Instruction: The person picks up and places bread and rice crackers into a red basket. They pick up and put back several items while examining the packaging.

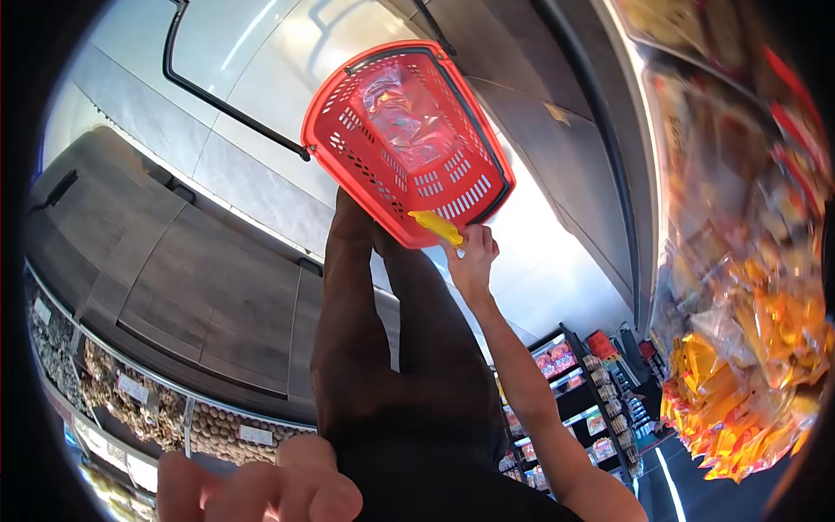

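A red shopping basket (376,207) with slotted walls is in front of my legs, over the pale floor. Inside it lies a crinkled, shiny clear plastic package (400,113); its contents are hard to make out. My right hand (474,259) pinches a small yellow packet (435,226) at the basket's near rim, part of the packet being over the inside. Close to the camera at the bottom edge, my left hand (261,496) has its fingers curled together. Whatever it may hold is hidden.
Bins of brown nut-like goods (230,431) line the lower left, beside a dark wood-panelled counter (217,313). Orange and yellow plastic packets (739,374) crowd the right side. A black rack of packaged goods (574,400) stands lower right. A long black handle (230,109) extends from the basket.
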Motion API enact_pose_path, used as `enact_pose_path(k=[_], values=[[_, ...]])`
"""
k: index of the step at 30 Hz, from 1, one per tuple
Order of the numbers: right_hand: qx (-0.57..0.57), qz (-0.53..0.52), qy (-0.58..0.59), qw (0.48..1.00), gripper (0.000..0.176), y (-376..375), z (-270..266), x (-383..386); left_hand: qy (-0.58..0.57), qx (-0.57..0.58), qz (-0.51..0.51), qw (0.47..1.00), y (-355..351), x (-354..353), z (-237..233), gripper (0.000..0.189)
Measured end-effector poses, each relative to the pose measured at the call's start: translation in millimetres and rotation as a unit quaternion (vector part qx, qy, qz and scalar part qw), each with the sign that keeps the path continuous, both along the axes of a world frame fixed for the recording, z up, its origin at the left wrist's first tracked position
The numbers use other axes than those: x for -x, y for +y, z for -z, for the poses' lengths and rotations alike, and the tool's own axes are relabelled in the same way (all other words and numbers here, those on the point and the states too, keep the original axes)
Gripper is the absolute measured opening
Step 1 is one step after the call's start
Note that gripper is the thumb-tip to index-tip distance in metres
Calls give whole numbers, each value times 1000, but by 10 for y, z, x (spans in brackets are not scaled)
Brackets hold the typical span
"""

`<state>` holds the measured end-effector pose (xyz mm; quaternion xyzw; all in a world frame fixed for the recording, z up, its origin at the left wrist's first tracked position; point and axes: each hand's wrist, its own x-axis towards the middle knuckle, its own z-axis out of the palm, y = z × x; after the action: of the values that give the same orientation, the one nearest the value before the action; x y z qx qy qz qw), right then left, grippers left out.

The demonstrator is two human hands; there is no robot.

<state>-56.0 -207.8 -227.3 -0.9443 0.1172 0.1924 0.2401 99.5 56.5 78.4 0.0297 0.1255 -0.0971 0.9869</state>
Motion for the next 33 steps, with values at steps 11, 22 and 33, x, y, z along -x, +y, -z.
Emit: enact_pose_path(k=[11, 22, 33], values=[[32, 170, -49, 984, 44, -986, -1053, 1281, -87, -37, 31, 995, -770, 640, -1747, 11], [90, 335, -45, 937, 44, -1525, -1511, 2381, -377, -25, 304, 875, -1495, 1161, -3108, 20], [92, 403, -71, 908, 45, -1339, -1389, 2740, -324, -135, 446, 823, -1597, 2127, -3739, 14]])
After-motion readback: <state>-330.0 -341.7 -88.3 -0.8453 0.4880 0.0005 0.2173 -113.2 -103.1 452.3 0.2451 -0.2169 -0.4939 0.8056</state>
